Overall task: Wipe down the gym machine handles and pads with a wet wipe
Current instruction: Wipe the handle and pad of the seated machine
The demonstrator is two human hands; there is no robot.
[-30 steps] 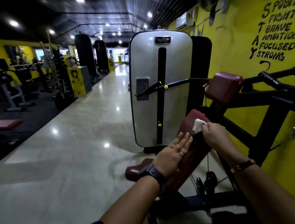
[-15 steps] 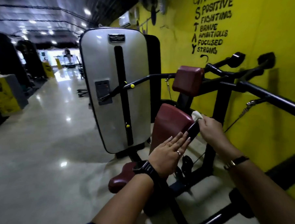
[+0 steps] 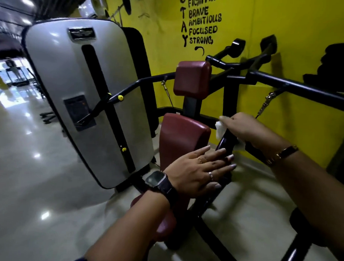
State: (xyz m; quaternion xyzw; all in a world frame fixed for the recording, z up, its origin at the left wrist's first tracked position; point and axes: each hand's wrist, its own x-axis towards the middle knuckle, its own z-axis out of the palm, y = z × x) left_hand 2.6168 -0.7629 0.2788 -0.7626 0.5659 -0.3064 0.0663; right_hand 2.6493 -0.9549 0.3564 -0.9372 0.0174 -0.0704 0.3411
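Observation:
A black-framed gym machine stands against the yellow wall. It has a maroon back pad [image 3: 181,136], a maroon upper pad [image 3: 192,78] and a maroon seat [image 3: 164,224] low down. My left hand [image 3: 197,171] lies flat with straight fingers on the right edge of the back pad. My right hand [image 3: 244,129] holds a white wet wipe [image 3: 220,129] wrapped around the black frame bar [image 3: 224,142] just behind that pad. Two black handles [image 3: 237,47] reach toward the wall at the top.
The silver weight-stack cover [image 3: 70,90] stands close on the left of the pads. A long black arm bar [image 3: 299,88] crosses above my right forearm with chain clips hanging from it. Shiny tiled floor [image 3: 27,173] stretches left; the yellow wall [image 3: 290,27] closes the right.
The view has swung right and moved closer to the machine. My right hand with the wipe has shifted from the pad's top corner onto the black bar behind it. My left hand stays flat on the pad.

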